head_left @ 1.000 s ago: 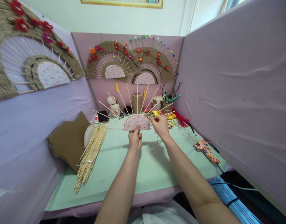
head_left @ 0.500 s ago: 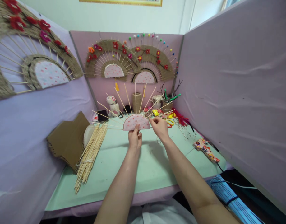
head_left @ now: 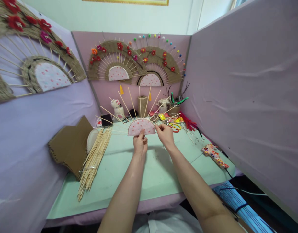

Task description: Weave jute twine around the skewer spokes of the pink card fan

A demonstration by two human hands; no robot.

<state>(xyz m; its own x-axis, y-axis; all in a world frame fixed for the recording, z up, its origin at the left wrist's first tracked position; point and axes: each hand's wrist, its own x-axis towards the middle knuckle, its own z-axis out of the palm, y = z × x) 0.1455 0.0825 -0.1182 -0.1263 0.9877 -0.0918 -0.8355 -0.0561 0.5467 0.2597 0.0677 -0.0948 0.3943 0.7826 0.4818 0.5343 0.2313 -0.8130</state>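
Observation:
In the head view, my left hand [head_left: 140, 143] grips a half-round fan base [head_left: 141, 127] by its straight lower edge, thumb on the front. The base is pale pink with red spots and has a thin brown outline. Thin bamboo sticks [head_left: 125, 105] fan out from behind its curved edge. At the base's right end my right hand [head_left: 165, 133] is pinched closed on a thin strand of twine, mostly hidden by the fingers.
Bamboo sticks [head_left: 94, 161] lie bundled at left beside brown cardboard [head_left: 70, 145]. Behind stand a twine spool [head_left: 142, 106], a jar with green-handled pliers [head_left: 174, 110] and scissors [head_left: 176, 127]. A patterned glue gun [head_left: 214, 156] rests at right. Finished fans [head_left: 115, 55] hang on the partition.
The fan base and both hands have shifted very slightly to the left. The twine loop that hung below my right hand is now barely visible.

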